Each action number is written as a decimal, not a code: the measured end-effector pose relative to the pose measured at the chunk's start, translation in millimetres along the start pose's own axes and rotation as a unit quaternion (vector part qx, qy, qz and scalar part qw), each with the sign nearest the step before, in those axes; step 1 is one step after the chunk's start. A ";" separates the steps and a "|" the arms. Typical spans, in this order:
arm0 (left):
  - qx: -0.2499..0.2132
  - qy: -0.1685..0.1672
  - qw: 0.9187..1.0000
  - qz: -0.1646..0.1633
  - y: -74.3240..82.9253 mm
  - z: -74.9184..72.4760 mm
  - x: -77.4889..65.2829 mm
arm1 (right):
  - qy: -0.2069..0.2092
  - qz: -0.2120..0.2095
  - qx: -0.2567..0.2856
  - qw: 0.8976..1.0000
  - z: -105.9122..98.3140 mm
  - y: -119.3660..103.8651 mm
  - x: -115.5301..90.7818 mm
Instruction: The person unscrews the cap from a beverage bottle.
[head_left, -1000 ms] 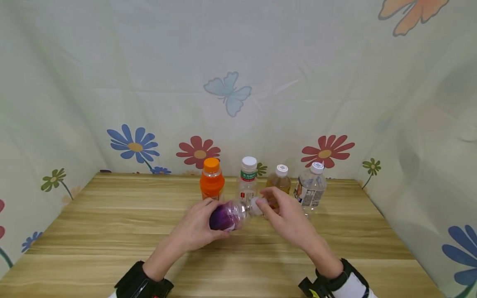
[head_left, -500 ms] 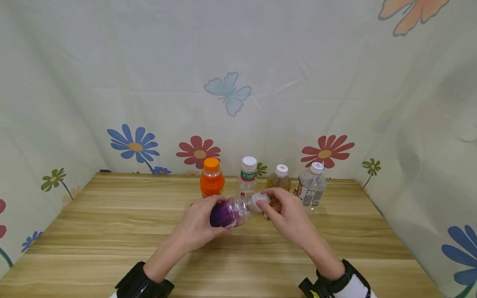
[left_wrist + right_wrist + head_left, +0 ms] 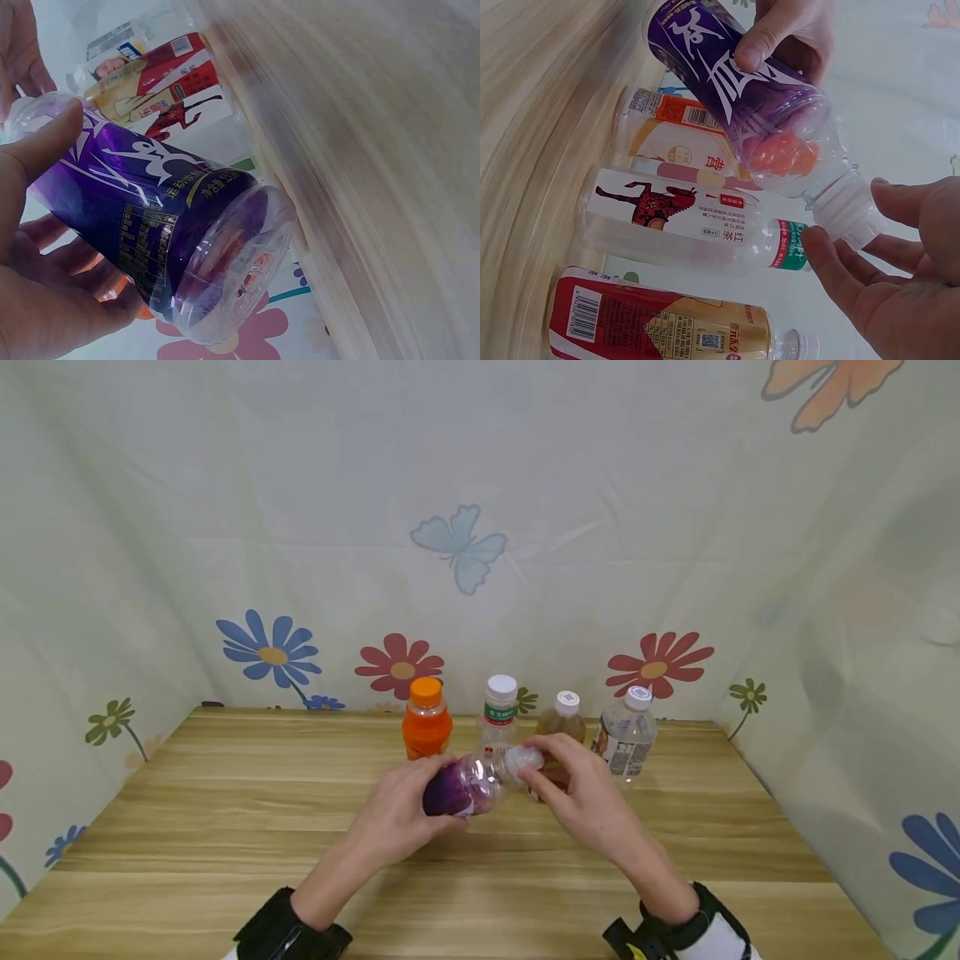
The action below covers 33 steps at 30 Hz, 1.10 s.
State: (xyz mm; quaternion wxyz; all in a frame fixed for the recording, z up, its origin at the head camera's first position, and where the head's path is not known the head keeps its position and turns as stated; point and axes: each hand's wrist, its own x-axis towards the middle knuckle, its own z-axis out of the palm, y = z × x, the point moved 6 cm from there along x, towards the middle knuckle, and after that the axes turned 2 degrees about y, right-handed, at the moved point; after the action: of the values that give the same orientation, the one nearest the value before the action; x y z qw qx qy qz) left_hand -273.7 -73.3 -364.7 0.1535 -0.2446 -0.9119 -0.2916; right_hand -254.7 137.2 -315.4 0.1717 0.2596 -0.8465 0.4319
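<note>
My left hand point(image 3: 397, 814) grips a clear plastic bottle with a purple label point(image 3: 459, 788), fingers and thumb wrapped round its lower body. The bottle is held tilted above the table, its neck pointing right and slightly up. At that end, the thumb and fingers of my right hand point(image 3: 592, 802) pinch the translucent whitish cap point(image 3: 522, 762). From the right wrist view, the cap point(image 3: 849, 211) sits on the neck with fingertips on both sides of it. The left wrist view shows the bottle's base point(image 3: 240, 262); no drink can be made out inside.
Behind the hands, a row of bottles stands on the wooden table point(image 3: 247, 793): an orange-capped one point(image 3: 427, 722), a white-capped clear one point(image 3: 500, 710), an amber one point(image 3: 561, 722) and a clear labelled one point(image 3: 625, 739). A flowered cloth point(image 3: 337, 568) hangs behind the table.
The capped end of the bottle has risen slightly, and my right fingers have shifted a little around the cap. My left hand keeps its grip; the standing bottles stay put.
</note>
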 end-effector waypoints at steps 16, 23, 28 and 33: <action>-0.011 -0.004 1.000 -0.014 -1.3 -0.4 -1.8 | -0.017 -0.032 0.018 0.999 2.6 -4.4 -0.6; -0.014 -0.005 1.000 -0.011 -0.8 -0.7 -1.3 | -0.006 -0.034 0.019 0.999 0.7 -4.3 -1.2; -0.008 -0.007 1.000 -0.008 0.1 -1.1 -1.7 | 0.003 -0.001 0.019 1.000 -0.4 1.3 -2.0; -0.001 -0.008 1.000 -0.005 0.4 -1.1 -2.2 | 0.005 0.050 0.005 0.999 -0.2 7.0 -2.2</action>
State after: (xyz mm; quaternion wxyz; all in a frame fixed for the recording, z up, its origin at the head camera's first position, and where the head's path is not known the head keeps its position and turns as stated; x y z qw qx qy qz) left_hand -271.5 -74.5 -364.5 0.1440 -0.2423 -0.9142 -0.2913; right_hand -257.0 141.4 -320.8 0.1527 0.2160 -0.8553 0.4455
